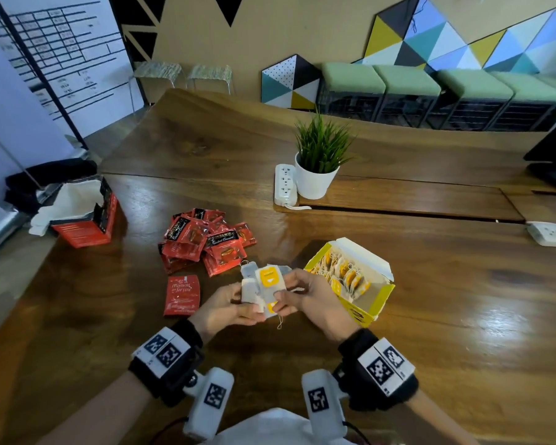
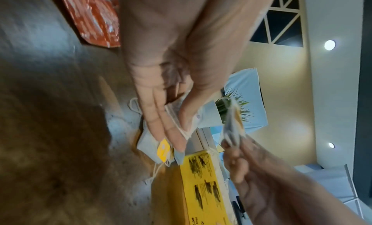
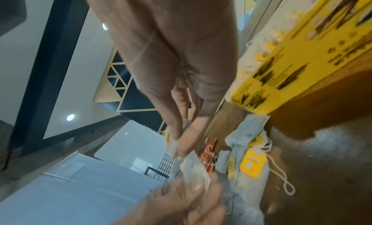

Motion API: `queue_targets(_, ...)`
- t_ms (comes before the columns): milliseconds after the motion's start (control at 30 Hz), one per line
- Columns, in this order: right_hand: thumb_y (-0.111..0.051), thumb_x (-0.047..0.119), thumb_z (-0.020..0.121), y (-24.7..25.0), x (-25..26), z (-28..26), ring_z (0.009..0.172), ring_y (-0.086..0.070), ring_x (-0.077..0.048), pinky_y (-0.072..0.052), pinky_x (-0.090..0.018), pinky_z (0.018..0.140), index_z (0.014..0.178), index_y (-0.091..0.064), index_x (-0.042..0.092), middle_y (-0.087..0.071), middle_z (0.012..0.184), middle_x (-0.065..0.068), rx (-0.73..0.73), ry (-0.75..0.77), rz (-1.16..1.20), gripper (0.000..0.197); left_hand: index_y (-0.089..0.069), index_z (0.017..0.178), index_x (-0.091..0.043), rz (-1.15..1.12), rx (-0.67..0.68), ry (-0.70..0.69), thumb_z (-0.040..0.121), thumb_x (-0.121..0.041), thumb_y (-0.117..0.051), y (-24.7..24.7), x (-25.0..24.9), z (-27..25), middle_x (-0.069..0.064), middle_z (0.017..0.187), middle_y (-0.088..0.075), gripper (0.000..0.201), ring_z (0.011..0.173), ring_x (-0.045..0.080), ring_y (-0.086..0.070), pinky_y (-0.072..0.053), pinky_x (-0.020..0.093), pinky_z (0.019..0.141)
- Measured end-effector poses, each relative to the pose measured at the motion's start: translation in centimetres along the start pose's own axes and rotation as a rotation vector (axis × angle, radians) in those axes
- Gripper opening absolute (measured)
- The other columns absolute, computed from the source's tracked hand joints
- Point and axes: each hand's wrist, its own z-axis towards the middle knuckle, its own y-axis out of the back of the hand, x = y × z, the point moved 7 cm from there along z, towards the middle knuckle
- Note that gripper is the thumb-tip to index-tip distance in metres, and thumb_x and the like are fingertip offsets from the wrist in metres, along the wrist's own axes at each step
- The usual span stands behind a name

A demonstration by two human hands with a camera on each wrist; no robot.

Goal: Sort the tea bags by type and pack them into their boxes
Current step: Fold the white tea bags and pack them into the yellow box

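Note:
Both hands meet over the wooden table (image 1: 430,316), holding a small bunch of white tea bags with yellow tags (image 1: 268,279). My left hand (image 1: 249,298) pinches white bags from the left, thumb on top. From the right, my right hand (image 1: 283,289) pinches the bag with the yellow tag. Under the hands, more yellow-tag bags (image 3: 248,163) lie loose on the table. The open yellow box (image 1: 355,308) stands just right of the hands, holding several such bags. A heap of red sachets (image 1: 206,242) lies beyond the hands, and one red sachet (image 1: 182,295) lies beside my left hand. The open red box (image 1: 87,226) stands at far left.
A potted plant (image 1: 318,165) and a white power strip (image 1: 284,184) stand further back, near the table's cable slot. A second power strip (image 1: 552,234) lies at the right edge. A dark monitor base (image 1: 552,162) is at far right.

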Motion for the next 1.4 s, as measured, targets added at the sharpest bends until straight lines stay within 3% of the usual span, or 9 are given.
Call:
queue_targets(133, -0.066, 0.001, 0.082, -0.3, -1.3, 1.2, 0.057, -0.063, -0.009, -0.054, -0.021, 0.053, 0.083, -0.054, 0.019, -0.063, 0.089, -0.007, -0.08, -0.028, -0.105, 0.022, -0.044, 0.13, -0.003, -0.139, 0.003, -0.011, 0.084, 0.012, -0.056, -0.8, 0.1, 0.6, 0.016, 0.118, -0.058, 0.05, 0.102, 0.025, -0.063, -0.058, 0.029, 0.078)
queue_targets(300, -0.066, 0.001, 0.082, -0.5, -2.0, 1.7, 0.084, -0.069, -0.025, -0.057, -0.044, 0.079, 0.087, -0.054, 0.019, -0.067, 0.1, -0.012, -0.159, -0.041, -0.078, 0.022, -0.045, 0.13, -0.003, -0.281, 0.091, 0.029, 0.088, 0.009, -0.05, -1.7, 0.5, 1.0, 0.018, 0.124, -0.058, 0.044, 0.109, 0.026, -0.061, -0.057, 0.027, 0.082)
queue_targets(467, -0.061, 0.005, 0.087, -2.2, -1.3, 1.7, 0.071, -0.068, -0.016, -0.058, -0.024, 0.064, 0.101, -0.053, 0.013, -0.063, 0.107, -0.014, -0.018, -0.017, -0.18, 0.018, -0.055, 0.119, -0.009, -0.364, 0.047, -0.023, 0.091, -0.004, -0.05, -1.2, -0.2, 1.1, 0.012, 0.117, -0.064, 0.029, 0.104, 0.023, -0.063, -0.054, 0.037, 0.087)
queue_targets(600, -0.053, 0.002, 0.09, -1.3, 0.8, 2.4, 0.064, -0.061, -0.011, -0.053, -0.018, 0.055, 0.102, -0.056, 0.01, -0.059, 0.096, -0.004, -0.021, 0.102, -0.478, 0.015, -0.044, 0.131, 0.001, -0.372, -0.087, -0.029, 0.095, 0.002, -0.041, 0.3, 0.1, 1.3, 0.022, 0.131, -0.052, 0.036, 0.106, 0.028, -0.058, -0.058, 0.032, 0.072)
queue_targets(767, -0.05, -0.007, 0.084, -1.0, 2.0, 4.9, 0.108, -0.054, -0.03, -0.046, -0.037, 0.09, 0.111, -0.052, 0.005, -0.055, 0.115, -0.014, 0.001, 0.213, -0.945, 0.03, -0.043, 0.131, -0.001, -0.354, -0.16, -0.041, 0.096, 0.002, -0.037, 1.6, 0.0, 1.0, 0.017, 0.124, -0.054, 0.035, 0.093, 0.022, -0.06, -0.056, 0.034, 0.073)
queue_targets(867, -0.048, -0.007, 0.087, -2.8, 0.4, 5.3, 0.124, -0.04, -0.032, -0.041, -0.04, 0.099, 0.129, -0.037, 0.004, -0.045, 0.131, -0.017, 0.165, 0.154, -1.325, 0.044, -0.045, 0.128, -0.006, -0.349, -0.189, -0.033, 0.096, 0.0, -0.04, 2.5, -0.1, 0.8, 0.016, 0.124, -0.054, 0.033, 0.105, 0.028, -0.059, -0.051, 0.04, 0.082)
queue_targets(967, -0.054, -0.002, 0.085, -3.2, -0.4, 5.2, 0.128, -0.036, -0.031, -0.04, -0.04, 0.102, 0.133, -0.033, 0.005, -0.041, 0.135, -0.017, 0.158, 0.14, -1.501, 0.053, -0.05, 0.124, -0.007, -0.328, -0.214, -0.012, 0.095, -0.006, -0.045, 3.2, -0.1, 0.6, 0.017, 0.125, -0.056, 0.029, 0.113, 0.031, -0.056, -0.051, 0.038, 0.083)
queue_targets(1267, -0.052, 0.012, 0.088, -0.5, 0.5, 4.1, 0.108, -0.049, -0.029, -0.044, -0.039, 0.083, 0.104, -0.054, 0.006, -0.056, 0.11, -0.012, 0.033, 0.132, -1.171, 0.017, -0.05, 0.127, -0.002, -0.347, -0.165, -0.04, 0.095, -0.007, -0.045, 1.8, -0.4, 0.9, 0.017, 0.123, -0.059, 0.032, 0.113, 0.029, -0.057, -0.047, 0.041, 0.095)
queue_targets(1400, -0.064, 0.016, 0.085, 1.5, 1.0, 2.7, 0.09, -0.055, -0.023, -0.041, -0.03, 0.071, 0.089, -0.055, 0.011, -0.062, 0.095, -0.01, -0.028, 0.1, -0.829, 0.01, -0.052, 0.122, -0.009, -0.308, -0.097, -0.079, 0.095, -0.008, -0.045, 0.7, -0.7, 1.0, 0.01, 0.113, -0.064, 0.028, 0.1, 0.02, -0.063, -0.055, 0.032, 0.082)
